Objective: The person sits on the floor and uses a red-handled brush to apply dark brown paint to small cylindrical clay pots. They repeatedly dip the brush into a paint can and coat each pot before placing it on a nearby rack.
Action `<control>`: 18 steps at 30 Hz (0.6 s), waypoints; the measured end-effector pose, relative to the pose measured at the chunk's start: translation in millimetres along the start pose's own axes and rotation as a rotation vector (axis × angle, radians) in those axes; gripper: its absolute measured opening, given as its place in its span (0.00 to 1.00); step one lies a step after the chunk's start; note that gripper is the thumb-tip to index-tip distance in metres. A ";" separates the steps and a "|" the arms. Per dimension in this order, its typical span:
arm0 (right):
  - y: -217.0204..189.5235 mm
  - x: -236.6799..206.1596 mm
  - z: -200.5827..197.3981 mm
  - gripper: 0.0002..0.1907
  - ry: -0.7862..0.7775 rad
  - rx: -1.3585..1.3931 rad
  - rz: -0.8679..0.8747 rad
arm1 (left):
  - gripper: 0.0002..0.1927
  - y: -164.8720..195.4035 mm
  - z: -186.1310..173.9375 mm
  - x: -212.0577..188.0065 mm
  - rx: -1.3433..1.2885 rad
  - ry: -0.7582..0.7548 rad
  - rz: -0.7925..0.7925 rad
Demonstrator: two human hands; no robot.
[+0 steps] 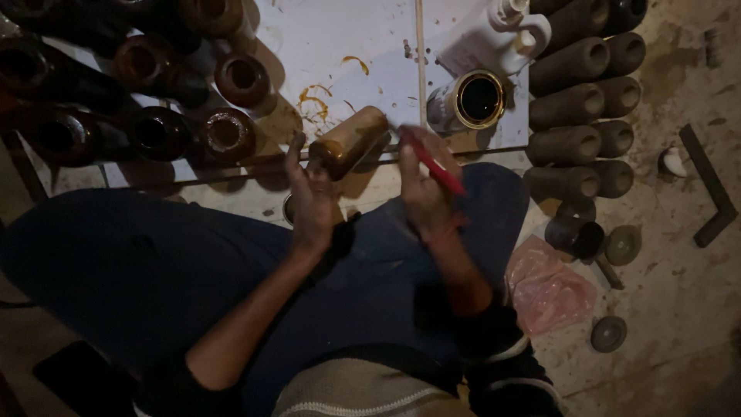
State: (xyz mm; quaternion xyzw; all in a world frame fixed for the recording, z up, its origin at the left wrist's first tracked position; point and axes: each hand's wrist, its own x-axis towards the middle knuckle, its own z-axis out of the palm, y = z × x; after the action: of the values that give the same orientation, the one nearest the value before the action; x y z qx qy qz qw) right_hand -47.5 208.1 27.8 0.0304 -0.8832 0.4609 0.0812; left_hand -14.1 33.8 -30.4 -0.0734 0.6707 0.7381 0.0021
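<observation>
The left hand point(310, 202) grips a brown cylinder point(349, 141) tilted over the white sheet point(332, 46). The right hand point(423, 185) holds a red-handled brush point(432, 166) beside it. An open tin point(469, 101) stands near the sheet's right edge.

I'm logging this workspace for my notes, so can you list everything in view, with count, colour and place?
brown cylinder: one, glossy brown, held in the middle
brush: one, red handle, at the cylinder's end
open can: one, metal, dark inside, top centre
white jug: one, top centre
glossy cylinders: several, dark brown, upper left
dull cylinders: several, grey-brown, stacked upper right
white sheet: one, brown-stained, beneath
pink bag: one, right floor
left hand: holds the cylinder
right hand: holds the brush
</observation>
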 end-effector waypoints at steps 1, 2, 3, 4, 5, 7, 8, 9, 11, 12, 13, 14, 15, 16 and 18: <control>1.2 1.0 0.9 0.12 0.022 -0.031 0.007 | 0.53 1.3 0.7 0.6 -0.025 -0.016 -0.001; 2.6 2.7 0.8 0.12 0.013 -0.013 -0.048 | 0.54 1.9 1.0 -0.8 0.002 -0.018 -0.047; 2.7 3.3 1.9 0.13 0.007 0.005 -0.104 | 0.55 3.5 0.9 -2.3 0.029 -0.024 -0.091; 2.5 3.8 2.5 0.14 0.003 0.024 -0.163 | 0.56 4.7 0.8 -2.2 0.058 -0.032 -0.130; 2.1 4.2 2.5 0.13 0.028 0.028 -0.154 | 0.56 5.7 0.1 -1.0 0.044 -0.049 -0.096; 0.6 2.9 2.5 0.11 0.059 0.042 -0.129 | 0.56 7.6 -0.7 -2.1 0.016 -0.068 -0.045; 0.1 1.4 2.1 0.11 0.069 0.011 -0.139 | 0.56 8.1 -0.6 -2.5 0.026 -0.063 -0.051; 0.9 0.8 1.5 0.10 0.081 -0.022 -0.150 | 0.55 8.0 0.0 -1.9 0.035 -0.060 -0.055; 5.2 -1.6 0.4 0.10 0.061 -0.046 -0.164 | 0.53 7.4 1.2 -1.3 0.043 -0.057 -0.011; 9.1 -2.9 -0.1 0.11 0.026 -0.037 -0.166 | 0.51 7.0 2.0 -1.3 0.043 -0.056 0.035; 13.4 -4.1 1.0 0.11 -0.007 -0.025 -0.169 | 0.49 6.4 2.0 -0.6 0.044 -0.056 0.082; 19.0 -4.4 1.3 0.12 0.007 0.129 0.043 | 0.49 5.8 2.2 0.5 0.064 -0.053 0.077; 24.8 -4.4 1.0 0.13 0.013 0.283 0.259 | 0.49 5.5 1.2 0.8 0.085 -0.045 0.066; 29.6 -5.4 1.2 0.14 0.014 0.436 0.480 | 0.50 5.5 0.2 0.1 0.106 -0.038 0.051; 36.2 -4.3 2.9 0.14 -0.119 -0.410 -0.101 | 0.50 5.5 -0.2 1.4 0.139 -0.038 0.065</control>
State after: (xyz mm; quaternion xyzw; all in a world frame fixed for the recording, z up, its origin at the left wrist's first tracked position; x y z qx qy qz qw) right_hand -48.3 226.4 -3.9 0.0844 -0.9591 0.2644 0.0563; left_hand -16.1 32.9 -25.1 -0.0372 0.7221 0.6907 -0.0039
